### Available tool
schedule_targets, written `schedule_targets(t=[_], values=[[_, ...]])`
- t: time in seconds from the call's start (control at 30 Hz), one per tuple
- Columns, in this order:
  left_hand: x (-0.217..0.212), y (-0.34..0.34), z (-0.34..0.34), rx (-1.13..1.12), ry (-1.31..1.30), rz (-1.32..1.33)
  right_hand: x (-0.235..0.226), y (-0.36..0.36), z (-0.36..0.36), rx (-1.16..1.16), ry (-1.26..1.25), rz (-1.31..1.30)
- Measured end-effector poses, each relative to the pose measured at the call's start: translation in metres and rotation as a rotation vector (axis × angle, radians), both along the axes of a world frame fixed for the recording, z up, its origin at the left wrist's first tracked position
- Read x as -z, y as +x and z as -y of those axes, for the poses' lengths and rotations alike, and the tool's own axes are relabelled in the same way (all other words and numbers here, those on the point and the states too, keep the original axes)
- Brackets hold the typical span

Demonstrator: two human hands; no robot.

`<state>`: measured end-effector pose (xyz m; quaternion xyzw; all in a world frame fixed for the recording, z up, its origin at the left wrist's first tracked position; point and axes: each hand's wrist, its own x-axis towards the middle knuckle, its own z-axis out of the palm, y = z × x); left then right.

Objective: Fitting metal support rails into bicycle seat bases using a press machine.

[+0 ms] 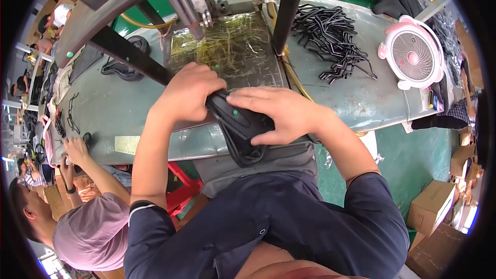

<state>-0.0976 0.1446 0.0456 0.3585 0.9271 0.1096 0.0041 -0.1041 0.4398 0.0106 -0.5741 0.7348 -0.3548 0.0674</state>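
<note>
A black bicycle saddle (233, 124) is held between both my hands at the table's near edge, tilted, with its broad end toward me. My left hand (192, 92) has its fingers curled round the narrow far end. Across the saddle's right side lies my right hand (283, 113), fingers over the top and thumb near the broad end, gripping it. The saddle's far tip is partly hidden by my left hand. Just beyond my hands is a metal press plate (243, 70) covered with yellowish film or tape.
A metal cylinder (185, 10) and dark frame posts (284, 15) rise around the plate. Bent black metal rods (336, 41) are piled right, beside a pink-and-white fan (412, 54). Another black saddle (132, 70) lies left. A person (93, 227) works at lower left; a cardboard box (431, 206) stands right.
</note>
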Motion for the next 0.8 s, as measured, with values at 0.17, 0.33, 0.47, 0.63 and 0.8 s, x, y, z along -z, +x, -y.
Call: schedule_targets(t=[0.17, 0.33, 0.47, 0.63, 0.8], values=[[0.031, -0.032, -0.001, 0.018, 0.117, -0.220, 0.036, 0.016, -0.005, 0.251, -0.044, -0.170], [0.048, 0.030, -0.035, -0.615, 0.826, 0.013, 0.053, 0.031, 0.011, 0.555, -0.197, -0.158], [0.063, 0.061, -0.057, -0.674, 0.765, -0.020, 0.049, 0.007, 0.038, 0.735, -0.253, -0.126], [0.086, 0.022, -0.046, -0.714, 0.529, -0.381, 0.052, -0.029, 0.077, 0.829, -0.265, -0.217], [0.087, -0.022, -0.028, -0.696, 0.477, -0.596, 0.053, -0.065, 0.097, 0.835, -0.296, -0.268]])
